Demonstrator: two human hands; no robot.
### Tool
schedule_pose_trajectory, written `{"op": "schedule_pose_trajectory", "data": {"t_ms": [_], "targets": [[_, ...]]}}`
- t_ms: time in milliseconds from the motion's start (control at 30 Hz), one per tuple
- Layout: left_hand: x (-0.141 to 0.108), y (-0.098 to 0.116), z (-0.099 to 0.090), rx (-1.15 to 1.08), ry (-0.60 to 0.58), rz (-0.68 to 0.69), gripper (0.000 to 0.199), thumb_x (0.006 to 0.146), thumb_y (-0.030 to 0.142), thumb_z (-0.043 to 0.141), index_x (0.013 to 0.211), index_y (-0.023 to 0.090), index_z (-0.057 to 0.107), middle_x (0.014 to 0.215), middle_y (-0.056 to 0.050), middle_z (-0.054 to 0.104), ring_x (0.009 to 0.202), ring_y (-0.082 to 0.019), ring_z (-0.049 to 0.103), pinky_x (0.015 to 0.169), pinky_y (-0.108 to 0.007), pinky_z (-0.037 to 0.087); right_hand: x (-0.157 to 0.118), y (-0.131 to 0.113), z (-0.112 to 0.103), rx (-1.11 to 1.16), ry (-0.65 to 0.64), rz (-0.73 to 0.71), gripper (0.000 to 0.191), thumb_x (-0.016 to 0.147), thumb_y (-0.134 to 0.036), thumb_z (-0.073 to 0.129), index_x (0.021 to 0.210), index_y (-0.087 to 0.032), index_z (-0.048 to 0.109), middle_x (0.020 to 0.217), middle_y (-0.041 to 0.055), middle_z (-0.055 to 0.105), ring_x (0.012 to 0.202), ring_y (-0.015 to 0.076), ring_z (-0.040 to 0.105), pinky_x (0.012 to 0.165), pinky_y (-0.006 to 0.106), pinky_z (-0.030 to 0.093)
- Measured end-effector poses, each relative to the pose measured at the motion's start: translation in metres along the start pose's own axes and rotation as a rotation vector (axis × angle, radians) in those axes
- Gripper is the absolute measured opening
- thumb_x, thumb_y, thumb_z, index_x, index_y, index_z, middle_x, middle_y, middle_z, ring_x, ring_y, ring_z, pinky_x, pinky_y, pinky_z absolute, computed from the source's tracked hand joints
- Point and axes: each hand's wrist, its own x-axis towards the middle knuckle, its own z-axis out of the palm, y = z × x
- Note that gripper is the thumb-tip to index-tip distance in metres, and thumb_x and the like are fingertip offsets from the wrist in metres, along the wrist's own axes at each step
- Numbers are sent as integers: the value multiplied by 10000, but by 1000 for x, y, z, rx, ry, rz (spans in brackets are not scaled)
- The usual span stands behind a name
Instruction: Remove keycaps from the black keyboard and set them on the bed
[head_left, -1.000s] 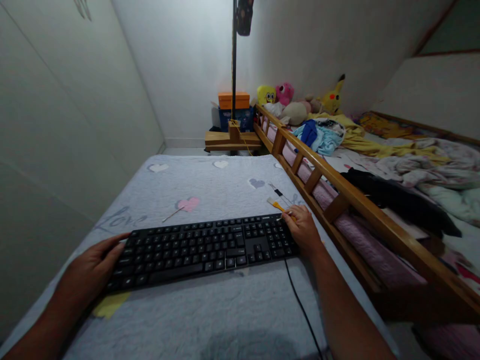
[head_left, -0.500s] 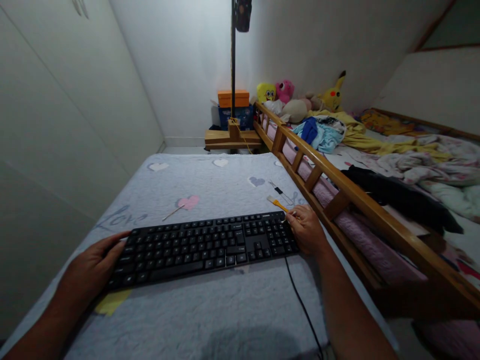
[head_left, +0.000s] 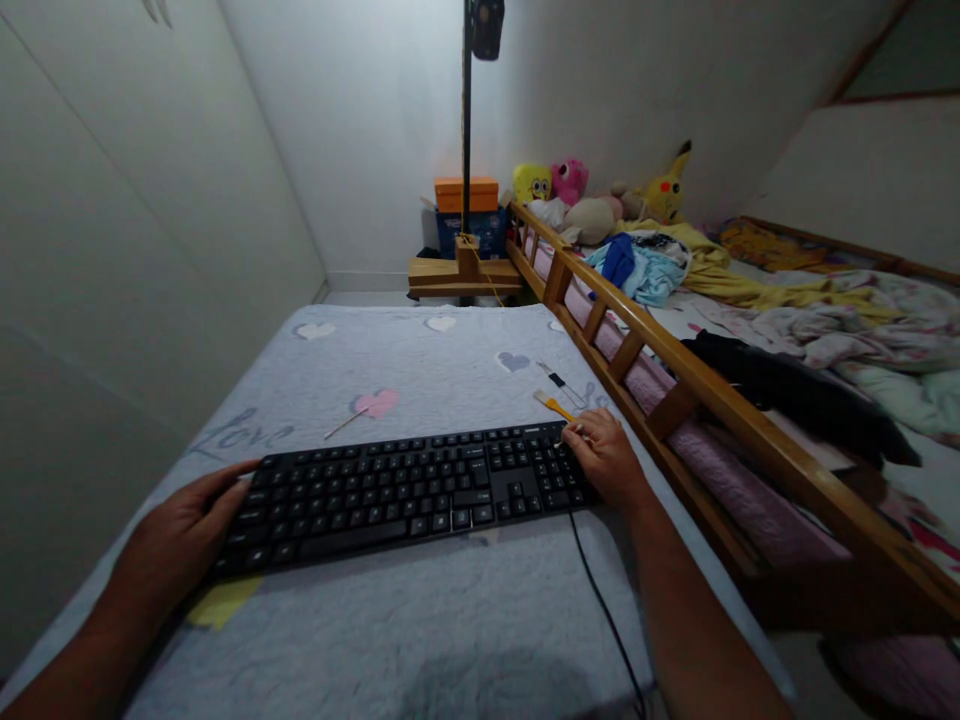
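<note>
A black keyboard (head_left: 390, 495) lies across the pale blue quilted cloth, slightly tilted with its left end nearer me. My left hand (head_left: 176, 530) grips its left end, thumb and fingers at the edge. At the number pad, my right hand (head_left: 604, 455) pinches a thin cotton swab (head_left: 559, 443), its tip at the upper number keys. Part of that swab is hidden by the fingers. Just beyond the right hand lies a small brush (head_left: 555, 405) with a yellow handle. A thin wire tool (head_left: 556, 380) with a black middle lies behind the brush.
Another cotton swab (head_left: 346, 424) rests behind the keyboard. The keyboard's cable (head_left: 600, 600) runs toward me. A wooden bed rail (head_left: 637, 330) borders the right side, with bedding and plush toys beyond. Behind the cloth stand a wooden base with a pole and an orange box (head_left: 465, 194).
My right hand has shifted slightly left, moving the swab's tip a little left and down over the number pad. My left hand and the keyboard stay nearly still.
</note>
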Motion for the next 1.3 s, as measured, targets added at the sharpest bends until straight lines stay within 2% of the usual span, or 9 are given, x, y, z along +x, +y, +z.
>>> {"op": "schedule_pose_trajectory", "data": {"t_ms": [233,600,833,967,1100,1300], "targets": [[0,0,1,-47,-20,-24,564,805,527,415,1201,199,647,1193,-90,685,1087,-280,628,955,-406,467,2,2,4,-6,-3,-22,204,889,-233,510,704,-208,591,768,33,641,841,209,520,822,364,364],[-3,5,-1,-16,-4,-32,567,798,531,401,1178,201,661,1140,-77,709,1016,-267,658,901,-370,498,5,8,11,6,47,-21,177,895,-254,514,776,-223,641,817,42,652,879,223,521,835,386,382],[-1,3,-1,-41,-20,-22,571,799,522,416,1193,185,654,1175,-99,694,1053,-274,642,926,-384,482,3,1,5,9,13,-14,218,888,-237,502,693,-212,595,770,35,629,850,211,516,823,372,378],[-2,4,-1,-3,4,-10,566,798,528,413,1169,187,669,1145,-96,707,1028,-278,652,881,-375,502,2,1,3,24,-8,-16,224,880,-238,502,673,-214,583,749,34,624,835,206,520,810,364,382],[-1,2,0,-14,10,5,568,798,540,410,1165,193,670,1141,-84,709,1015,-268,659,866,-353,509,2,6,7,26,12,-20,214,893,-248,491,717,-216,608,794,39,638,867,212,523,824,369,382],[-3,5,-1,-23,-3,-23,567,799,530,414,1180,190,661,1164,-90,699,1031,-275,651,904,-379,495,3,14,14,13,41,-19,181,907,-264,505,800,-227,646,824,33,648,882,218,524,844,383,375]]}}
